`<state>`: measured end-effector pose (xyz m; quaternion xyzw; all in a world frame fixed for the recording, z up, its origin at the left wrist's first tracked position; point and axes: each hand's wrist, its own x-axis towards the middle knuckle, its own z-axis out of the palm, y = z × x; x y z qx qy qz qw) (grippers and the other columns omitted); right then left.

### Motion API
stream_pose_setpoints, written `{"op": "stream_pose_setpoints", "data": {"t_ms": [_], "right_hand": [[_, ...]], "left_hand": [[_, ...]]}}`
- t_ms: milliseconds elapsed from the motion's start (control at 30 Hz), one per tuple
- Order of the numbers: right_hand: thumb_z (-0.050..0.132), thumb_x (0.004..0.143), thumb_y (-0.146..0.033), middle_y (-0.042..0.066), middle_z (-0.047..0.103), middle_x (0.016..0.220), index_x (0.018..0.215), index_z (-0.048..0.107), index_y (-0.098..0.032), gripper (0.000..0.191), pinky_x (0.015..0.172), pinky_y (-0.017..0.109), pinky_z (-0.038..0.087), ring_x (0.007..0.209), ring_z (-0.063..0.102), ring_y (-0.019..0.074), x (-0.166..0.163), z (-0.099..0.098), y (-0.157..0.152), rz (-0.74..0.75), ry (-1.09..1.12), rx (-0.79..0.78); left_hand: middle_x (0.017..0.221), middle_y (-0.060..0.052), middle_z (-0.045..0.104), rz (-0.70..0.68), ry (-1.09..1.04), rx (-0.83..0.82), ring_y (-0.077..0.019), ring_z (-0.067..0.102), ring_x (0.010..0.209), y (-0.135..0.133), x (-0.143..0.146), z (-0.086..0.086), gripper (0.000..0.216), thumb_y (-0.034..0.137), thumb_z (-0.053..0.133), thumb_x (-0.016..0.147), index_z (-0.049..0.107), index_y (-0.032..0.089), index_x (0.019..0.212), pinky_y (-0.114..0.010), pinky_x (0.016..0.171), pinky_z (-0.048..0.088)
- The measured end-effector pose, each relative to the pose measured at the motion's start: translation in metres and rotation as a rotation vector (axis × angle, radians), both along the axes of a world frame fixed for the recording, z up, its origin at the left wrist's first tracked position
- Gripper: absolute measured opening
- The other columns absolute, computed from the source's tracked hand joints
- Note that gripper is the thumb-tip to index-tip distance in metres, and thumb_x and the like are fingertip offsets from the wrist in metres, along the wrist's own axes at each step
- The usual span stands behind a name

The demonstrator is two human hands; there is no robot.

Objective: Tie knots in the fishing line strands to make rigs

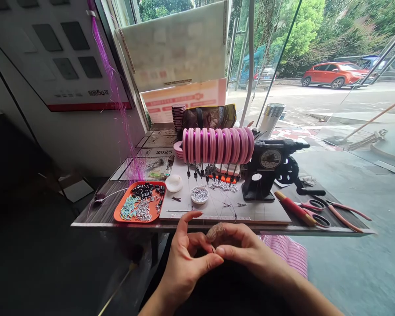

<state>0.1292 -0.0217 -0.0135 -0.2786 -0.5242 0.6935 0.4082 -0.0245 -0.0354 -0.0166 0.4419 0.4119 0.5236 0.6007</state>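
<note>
In front of the table edge my left hand [192, 263] and my right hand [242, 245] meet, thumbs and fingers pinched close together. A tiny dark thing shows between the fingertips, too small to name. My left index finger sticks up, and a covering wraps one right fingertip. Beyond my hands, a white board [266, 215] carries a small round dish of silvery beads [199, 195]. Above it a row of pink spools [219, 146] sits on a black hand-cranked winder [261, 169], with small black pieces hanging below on thin lines.
An orange tray [116, 214] of small black, silver and teal parts stands at left, beside a white lid [174, 183]. Scissors [316, 213], pliers [344, 215] and a red-and-yellow tool [294, 208] lie at right. Purple strands [116, 96] hang at left. More pink spools [291, 254] are below the table.
</note>
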Motion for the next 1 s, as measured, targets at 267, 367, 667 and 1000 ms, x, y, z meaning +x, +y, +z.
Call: {"op": "stream_pose_setpoints", "data": {"t_ms": [267, 367, 667, 1000], "right_hand": [[0.068, 0.074, -0.035, -0.001, 0.055, 0.068, 0.073, 0.064, -0.014, 0.021, 0.063, 0.023, 0.04, 0.066, 0.049, 0.0118, 0.005, -0.002, 0.008, 0.086, 0.01, -0.047], [0.068, 0.074, -0.037, -0.001, 0.054, 0.067, 0.071, 0.061, -0.014, 0.024, 0.062, 0.022, 0.04, 0.064, 0.048, 0.0114, 0.003, -0.005, 0.009, 0.079, 0.007, -0.021], [0.062, 0.08, -0.035, -0.002, 0.049, 0.066, 0.069, 0.056, -0.014, 0.025, 0.06, 0.021, 0.036, 0.062, 0.043, 0.0097, -0.003, -0.008, 0.005, -0.079, -0.068, 0.139], [0.061, 0.081, -0.035, -0.002, 0.051, 0.063, 0.067, 0.054, -0.015, 0.025, 0.059, 0.021, 0.038, 0.06, 0.046, 0.0099, -0.006, -0.014, 0.004, -0.142, -0.008, 0.096]], "left_hand": [[0.051, 0.006, 0.061, -0.16, -0.018, -0.067, -0.0144, 0.06, 0.05, 0.011, -0.004, -0.001, 0.095, 0.017, 0.081, 0.053, 0.03, 0.022, 0.134, -0.024, 0.055, 0.044], [0.05, 0.007, 0.06, -0.182, -0.057, -0.086, -0.0128, 0.058, 0.048, 0.011, -0.004, -0.001, 0.093, 0.019, 0.081, 0.053, 0.032, 0.023, 0.132, -0.022, 0.053, 0.043], [0.053, 0.006, 0.063, -0.072, -0.037, -0.098, -0.009, 0.055, 0.051, 0.008, 0.0, -0.001, 0.072, 0.018, 0.08, 0.056, 0.044, 0.024, 0.118, -0.02, 0.056, 0.039], [0.076, -0.001, 0.062, -0.27, 0.044, -0.167, -0.0136, 0.051, 0.072, 0.006, -0.014, -0.01, 0.031, 0.044, 0.069, 0.069, 0.07, 0.021, 0.088, -0.025, 0.071, 0.04]]}}
